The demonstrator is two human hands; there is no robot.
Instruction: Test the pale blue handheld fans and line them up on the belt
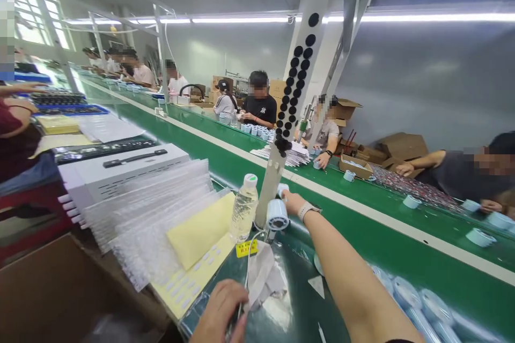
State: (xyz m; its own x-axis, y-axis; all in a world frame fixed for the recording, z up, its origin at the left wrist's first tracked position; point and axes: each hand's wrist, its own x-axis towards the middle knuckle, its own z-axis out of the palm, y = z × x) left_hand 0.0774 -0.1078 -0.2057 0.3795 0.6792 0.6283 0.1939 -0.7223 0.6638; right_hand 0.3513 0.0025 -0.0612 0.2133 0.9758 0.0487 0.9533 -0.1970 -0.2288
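My right hand (293, 203), with a pale watch on the wrist, reaches across the green bench. It grips a pale blue round device (277, 215) with a dark centre, next to a white post. A thin white cable (249, 262) runs from that device down towards my left hand (219, 313). That hand sits at the bottom edge and closes on the cable's thin end, which is partly hidden by the fingers. A crumpled grey-white cloth (261, 281) lies just beyond it. Several pale blue round parts (406, 292) lie under my right forearm's far side.
A water bottle (245, 208) and a yellow tag (246, 248) stand near my hands. To the left are stacked clear bubble bags (153, 214), yellow label sheets (197, 231) and a white box (120, 171). Co-workers sit along the green conveyor bench (402, 246), with cardboard boxes (402, 147) behind.
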